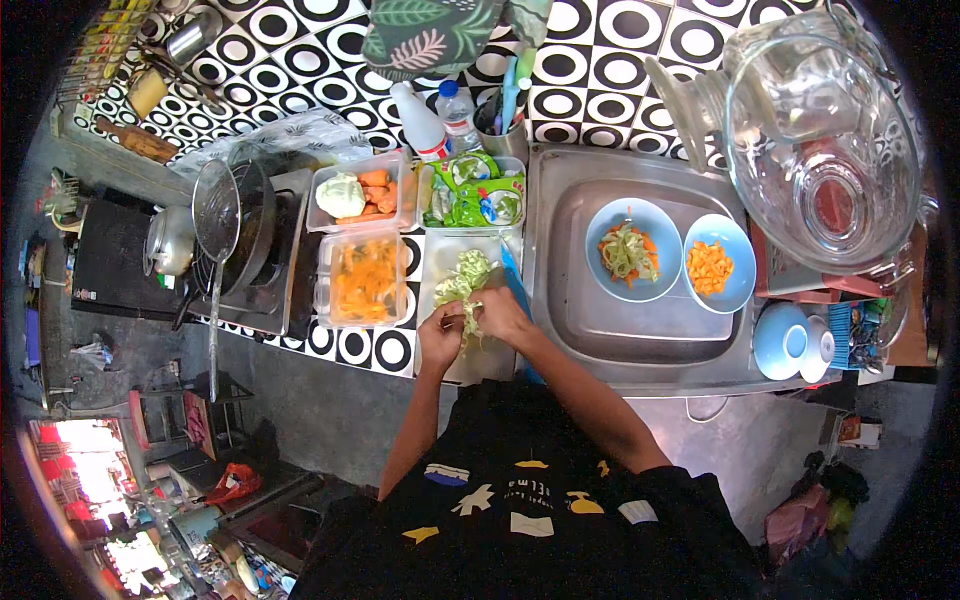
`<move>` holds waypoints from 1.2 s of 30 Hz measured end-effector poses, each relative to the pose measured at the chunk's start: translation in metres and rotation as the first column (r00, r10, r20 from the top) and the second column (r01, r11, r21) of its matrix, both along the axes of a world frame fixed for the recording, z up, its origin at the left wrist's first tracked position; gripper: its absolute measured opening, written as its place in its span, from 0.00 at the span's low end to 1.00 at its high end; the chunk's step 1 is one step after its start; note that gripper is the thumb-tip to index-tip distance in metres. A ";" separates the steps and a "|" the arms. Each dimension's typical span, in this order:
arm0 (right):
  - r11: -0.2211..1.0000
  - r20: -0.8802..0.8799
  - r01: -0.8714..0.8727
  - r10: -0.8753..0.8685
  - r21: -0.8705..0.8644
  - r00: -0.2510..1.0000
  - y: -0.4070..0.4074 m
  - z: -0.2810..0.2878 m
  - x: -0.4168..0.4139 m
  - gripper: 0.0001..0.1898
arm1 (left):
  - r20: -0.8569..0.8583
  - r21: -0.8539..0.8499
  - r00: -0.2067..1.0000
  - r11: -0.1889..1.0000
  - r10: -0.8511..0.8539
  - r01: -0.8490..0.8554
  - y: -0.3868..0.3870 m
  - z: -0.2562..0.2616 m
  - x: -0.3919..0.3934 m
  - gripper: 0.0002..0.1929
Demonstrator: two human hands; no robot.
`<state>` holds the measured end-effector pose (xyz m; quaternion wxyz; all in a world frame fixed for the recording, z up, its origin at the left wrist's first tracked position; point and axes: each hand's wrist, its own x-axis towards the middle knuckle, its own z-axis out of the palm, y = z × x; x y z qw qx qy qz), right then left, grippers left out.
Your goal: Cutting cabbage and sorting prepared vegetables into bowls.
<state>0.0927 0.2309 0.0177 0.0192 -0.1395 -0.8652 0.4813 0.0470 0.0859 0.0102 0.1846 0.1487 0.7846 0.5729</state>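
Note:
Pale green shredded cabbage (466, 276) lies in a loose heap on a light cutting board (442, 255) at the counter's middle. At the near end of the heap, my left hand (442, 336) pinches some shreds. My right hand (501, 315) grips the same shreds from the other side, close to the left fingers. A long blue object (513, 264) runs along the board's right side, partly hidden by my right wrist; I cannot tell exactly what it is.
Left of the board sit a container of orange pieces (367, 277) and one with cabbage and carrots (360, 196); green packets (480, 195) fill another. Two blue bowls (634, 292) (742, 289) of cut vegetables stand in the steel sink (555, 315). A skimmer (217, 217) rests over the stove.

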 end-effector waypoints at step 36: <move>0.826 -0.037 0.519 -0.525 0.220 0.851 0.201 0.073 0.128 0.18 | -0.617 -0.030 0.624 0.806 -0.480 0.591 0.173 0.076 0.047 0.12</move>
